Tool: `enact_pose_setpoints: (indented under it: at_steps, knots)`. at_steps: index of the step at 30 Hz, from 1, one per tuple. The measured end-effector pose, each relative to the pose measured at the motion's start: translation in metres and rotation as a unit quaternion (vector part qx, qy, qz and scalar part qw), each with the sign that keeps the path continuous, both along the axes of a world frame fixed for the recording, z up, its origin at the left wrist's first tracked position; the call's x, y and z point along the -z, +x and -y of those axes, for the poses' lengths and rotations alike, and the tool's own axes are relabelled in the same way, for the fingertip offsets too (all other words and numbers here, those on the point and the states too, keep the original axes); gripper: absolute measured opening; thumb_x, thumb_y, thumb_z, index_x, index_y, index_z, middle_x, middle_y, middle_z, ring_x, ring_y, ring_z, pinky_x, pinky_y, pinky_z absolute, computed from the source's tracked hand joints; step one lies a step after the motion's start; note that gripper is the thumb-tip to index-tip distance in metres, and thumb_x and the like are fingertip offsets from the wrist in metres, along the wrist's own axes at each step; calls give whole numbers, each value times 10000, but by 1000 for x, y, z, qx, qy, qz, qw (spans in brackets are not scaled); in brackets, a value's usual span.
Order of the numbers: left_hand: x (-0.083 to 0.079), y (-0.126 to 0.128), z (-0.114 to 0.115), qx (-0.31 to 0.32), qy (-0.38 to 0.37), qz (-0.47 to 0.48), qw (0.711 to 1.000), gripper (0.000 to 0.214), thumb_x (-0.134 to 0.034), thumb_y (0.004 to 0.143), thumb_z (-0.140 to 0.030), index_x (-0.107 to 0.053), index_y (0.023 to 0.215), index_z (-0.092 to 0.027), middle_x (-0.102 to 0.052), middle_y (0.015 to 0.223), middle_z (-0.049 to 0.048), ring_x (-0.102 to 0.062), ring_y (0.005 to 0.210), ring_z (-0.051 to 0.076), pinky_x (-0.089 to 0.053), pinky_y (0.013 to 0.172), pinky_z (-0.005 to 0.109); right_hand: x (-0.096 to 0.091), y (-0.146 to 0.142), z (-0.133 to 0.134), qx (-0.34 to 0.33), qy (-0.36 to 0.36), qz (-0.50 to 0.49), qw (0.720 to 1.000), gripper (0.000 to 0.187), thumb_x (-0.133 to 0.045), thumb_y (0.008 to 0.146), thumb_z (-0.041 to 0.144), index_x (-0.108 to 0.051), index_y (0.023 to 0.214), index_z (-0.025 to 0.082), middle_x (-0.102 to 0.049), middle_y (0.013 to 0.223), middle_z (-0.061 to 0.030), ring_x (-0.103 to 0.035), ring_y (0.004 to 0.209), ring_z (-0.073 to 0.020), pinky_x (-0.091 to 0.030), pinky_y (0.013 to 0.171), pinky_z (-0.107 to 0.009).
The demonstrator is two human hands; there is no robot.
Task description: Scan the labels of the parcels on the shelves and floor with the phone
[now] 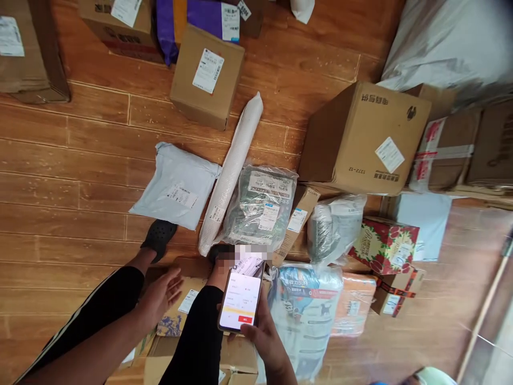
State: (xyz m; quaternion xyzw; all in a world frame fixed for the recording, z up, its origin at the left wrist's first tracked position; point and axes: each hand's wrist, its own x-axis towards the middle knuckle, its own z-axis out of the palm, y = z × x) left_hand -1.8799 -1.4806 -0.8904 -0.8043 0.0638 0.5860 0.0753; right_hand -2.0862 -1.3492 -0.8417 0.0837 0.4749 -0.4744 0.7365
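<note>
My right hand [266,334] is wrapped around a smartphone [239,305], its lit screen facing up with a red button near the bottom. The thumb rests at the phone's lower edge. To the left, my left hand [162,297] hovers over the parcels with its fingers loosely apart and nothing in it. A labelled carton below that hand is partly covered by my leg. Beyond the phone lie a green parcel in clear plastic [262,206], a long white wrapped tube [232,171] and a pale grey mailer bag [178,184].
Cartons [208,75] and a purple package [172,27] sit at the far side. A large box [364,139] stands at right, near a red patterned box [385,246]. Plastic-wrapped packs [306,315] lie beside my right hand. A pole [484,310] slants at the right edge.
</note>
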Motion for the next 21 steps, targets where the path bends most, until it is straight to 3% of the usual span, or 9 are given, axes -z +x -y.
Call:
enact_pose_setpoints:
  at_steps: [2, 4, 7, 10, 16, 21]
  knots:
    - [-38, -6, -10, -148, 42, 35, 987, 92, -505, 877, -133, -565, 831, -185, -654, 725, 22, -665, 681, 127, -510, 605, 227, -1, 4, -3, 2, -16, 9, 1000, 1190, -787, 641, 432, 96, 1425, 287, -641, 1180, -162, -672, 982, -349, -553, 576, -391]
    - [-68, -10, -24, -274, 103, 53, 955, 87, -537, 873, -116, -596, 891, -178, -658, 731, 11, -647, 627, 102, -492, 556, 206, 1, 9, 0, -13, -18, 11, 1000, 1190, -791, 637, 434, 83, 1433, 294, -638, 1179, -158, -676, 959, -332, -548, 585, -385]
    - [-87, -9, -48, -326, 181, 37, 927, 102, -578, 864, -152, -612, 958, -174, -671, 761, 21, -649, 633, 109, -491, 554, 216, 8, 17, 11, -48, -3, 1, 999, 1129, -800, 631, 433, -31, 1448, 306, -661, 1097, -115, -680, 847, -272, -539, 568, -351]
    - [-78, -2, -66, -315, 230, 30, 921, 141, -627, 841, -200, -618, 977, -166, -671, 761, 25, -640, 622, 111, -475, 543, 215, 18, 27, 22, -78, -9, -4, 997, 1042, -798, 627, 458, -149, 1428, 307, -658, 1061, -90, -664, 773, -230, -524, 536, -312]
    - [-43, 8, -85, -295, 157, 21, 942, 151, -573, 879, -239, -616, 1024, -233, -674, 820, -12, -635, 674, 77, -444, 568, 172, 39, 44, 25, -108, -25, -5, 994, 891, -774, 656, 469, -270, 1371, 300, -633, 1034, -78, -628, 705, -188, -496, 497, -273]
    - [-44, 2, -86, -320, 200, -12, 926, 195, -515, 907, -289, -607, 1070, -233, -669, 828, -3, -626, 674, 102, -438, 590, 214, 56, 50, 22, -133, -16, -26, 991, 876, -779, 638, 477, -316, 1361, 306, -592, 1057, -79, -599, 733, -195, -473, 464, -254]
